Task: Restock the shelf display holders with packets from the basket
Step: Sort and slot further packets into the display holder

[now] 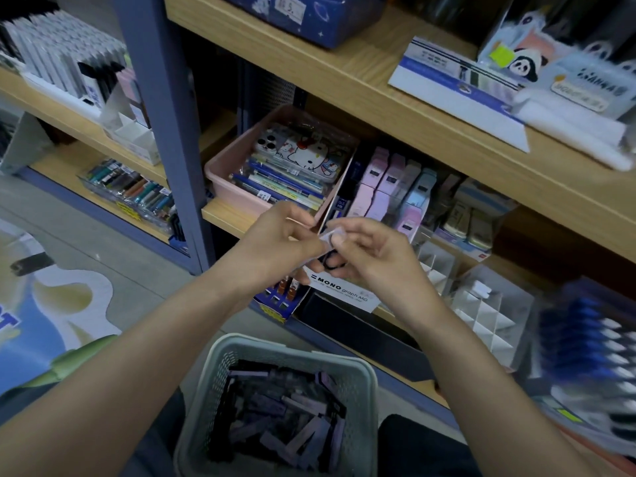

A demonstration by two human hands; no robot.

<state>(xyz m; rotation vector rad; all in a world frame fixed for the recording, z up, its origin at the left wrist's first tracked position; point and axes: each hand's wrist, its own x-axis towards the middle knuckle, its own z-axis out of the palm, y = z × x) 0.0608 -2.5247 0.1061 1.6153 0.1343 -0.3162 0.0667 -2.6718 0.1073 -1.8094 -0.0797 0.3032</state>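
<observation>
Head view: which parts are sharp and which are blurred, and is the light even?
In the head view the middle is sharp: the MONO label reads clearly; the packet that the left hand and right hand pinch is slightly soft; the blue items at the right edge are smeared; the light is dim, and the basket holds its packets in shadow.

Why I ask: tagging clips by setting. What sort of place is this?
Probably a stationery shop: shelves hold a clear tray of pens and a MONO graph display box; a basket of packets sits below.
</observation>
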